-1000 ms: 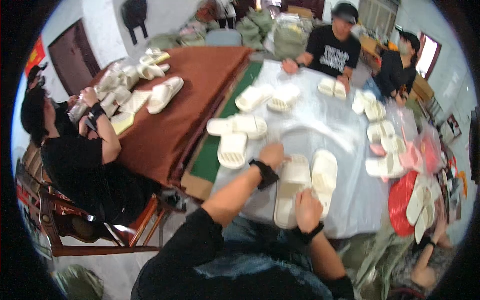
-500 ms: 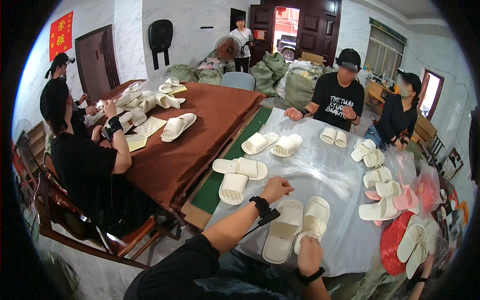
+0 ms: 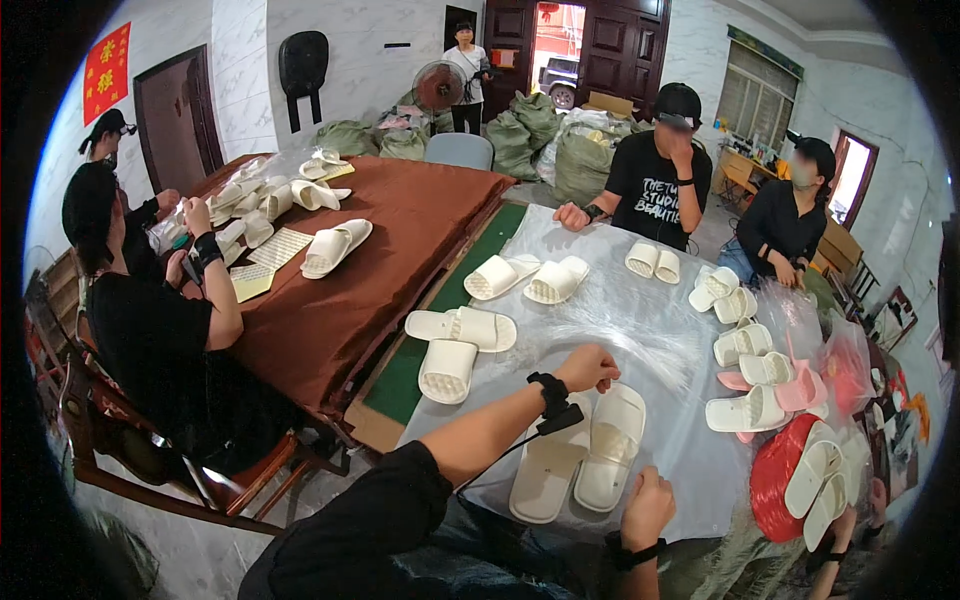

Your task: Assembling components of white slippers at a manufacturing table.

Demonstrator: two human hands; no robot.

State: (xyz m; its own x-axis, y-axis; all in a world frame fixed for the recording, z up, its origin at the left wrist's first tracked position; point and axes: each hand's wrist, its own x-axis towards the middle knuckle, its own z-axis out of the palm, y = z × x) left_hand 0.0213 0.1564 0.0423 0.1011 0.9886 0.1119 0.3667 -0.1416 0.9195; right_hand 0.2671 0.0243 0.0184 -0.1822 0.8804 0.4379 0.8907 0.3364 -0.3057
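Two cream slippers lie side by side before me on a translucent plastic sheet: a left slipper (image 3: 545, 480) and a right slipper (image 3: 612, 445). My left hand (image 3: 588, 368) hovers over their far ends with its fingers curled together. Closed beside the near end of the right slipper is my right hand (image 3: 648, 510), apart from it. What either hand holds, if anything, is too thin or hidden to make out. My left forearm partly covers the left slipper. Beyond my left hand, a bundle of thin clear strands (image 3: 655, 358) is spread on the sheet.
More cream slippers (image 3: 446, 370) stand left of me, with others at the far side and along the right edge. A red coil (image 3: 783, 480) sits at the right. A brown-covered table (image 3: 400, 240) adjoins on the left. Several people stand or sit around.
The right slipper now lies straighter, and my right hand has come off it toward the right. My left hand has shifted toward the slippers' far ends. The person opposite has raised a hand.
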